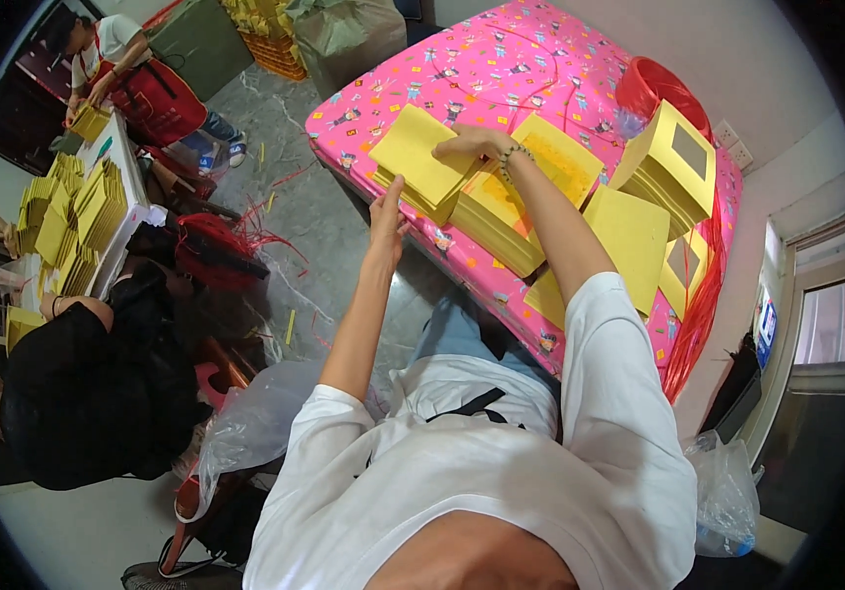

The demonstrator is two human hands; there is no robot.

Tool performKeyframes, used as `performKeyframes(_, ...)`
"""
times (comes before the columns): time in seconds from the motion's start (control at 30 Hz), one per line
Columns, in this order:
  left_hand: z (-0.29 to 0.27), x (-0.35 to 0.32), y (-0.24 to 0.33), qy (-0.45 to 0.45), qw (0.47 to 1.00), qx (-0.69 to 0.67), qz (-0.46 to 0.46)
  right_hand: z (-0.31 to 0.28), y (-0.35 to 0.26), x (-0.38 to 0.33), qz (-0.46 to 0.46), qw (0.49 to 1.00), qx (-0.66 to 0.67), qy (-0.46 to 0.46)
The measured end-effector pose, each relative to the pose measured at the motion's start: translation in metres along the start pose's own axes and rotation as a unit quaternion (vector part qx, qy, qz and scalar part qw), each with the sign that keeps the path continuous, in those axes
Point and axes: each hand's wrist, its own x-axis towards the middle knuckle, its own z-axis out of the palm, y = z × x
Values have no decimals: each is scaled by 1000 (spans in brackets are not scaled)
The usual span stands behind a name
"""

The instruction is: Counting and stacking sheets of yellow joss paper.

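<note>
A squared stack of yellow paper sheets [413,147] lies at the near left edge of the pink-covered table, between my two hands. My left hand [386,216] is against the stack's near left side, its fingers apart and the thumb up along the edge. From the right, my right hand [472,144] reaches over and grips the stack's far right edge; some of its fingers are hidden behind the paper. Beside it, under my right forearm, stands a thicker yellow stack [496,221] with orange marks on top. A beaded bracelet [508,162] circles my right wrist.
More yellow stacks [629,231] and a yellow block with a grey square [688,152] fill the table's right side. Red strapping [703,315] hangs over its edge by a red coil [644,88]. At left, people work at a white table [132,202]; red strips litter the floor.
</note>
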Motion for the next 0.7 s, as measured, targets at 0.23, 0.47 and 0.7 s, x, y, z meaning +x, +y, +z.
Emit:
performKeyframes(0.23, -11, 22, -15, 30, 999, -40, -12, 18, -8, 1, -8, 999, -1, -34)
performKeyframes(0.47, -23, 2, -9, -54, 985, -162, -14, 50, -33, -9, -54, 994, -86, -30)
performKeyframes(0.7, -35, -20, 12, -81, 970, -216, 73, 46, -51, -47, -94, 995, -34, -9)
